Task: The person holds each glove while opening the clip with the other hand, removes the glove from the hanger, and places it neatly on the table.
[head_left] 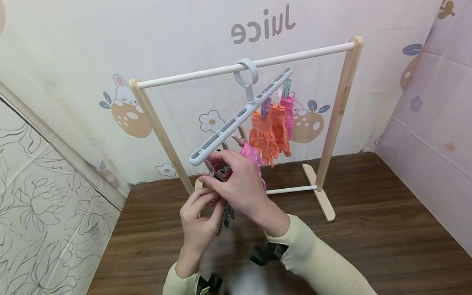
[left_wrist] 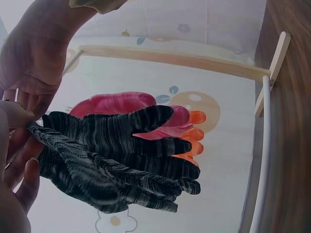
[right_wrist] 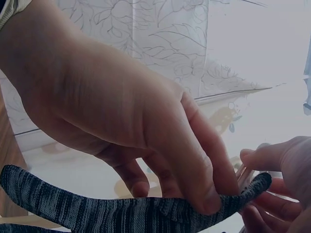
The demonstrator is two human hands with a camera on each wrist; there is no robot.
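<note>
Both hands meet at the near end of a grey-blue clip hanger (head_left: 236, 119). My right hand (head_left: 241, 182) pinches a black-and-grey striped knit glove (right_wrist: 121, 213) near its cuff, thumb in front and fingers behind. Just below and left, my left hand (head_left: 199, 216) holds the cuff end of the same glove between thumb and fingers. Beside these fingertips is a rose-coloured clip (head_left: 209, 167), partly hidden by them. Another striped glove (left_wrist: 97, 131) hangs close behind. Pink gloves (head_left: 252, 153) hang further along, partly covered by the right hand.
The hanger hooks over the white rod (head_left: 303, 55) of a wooden stand (head_left: 338, 113). Orange gloves (head_left: 263, 135) and a pink glove (head_left: 288, 115) hang from clips at its far end. The stand rests on a dark wooden table (head_left: 363, 230) before a printed cloth backdrop.
</note>
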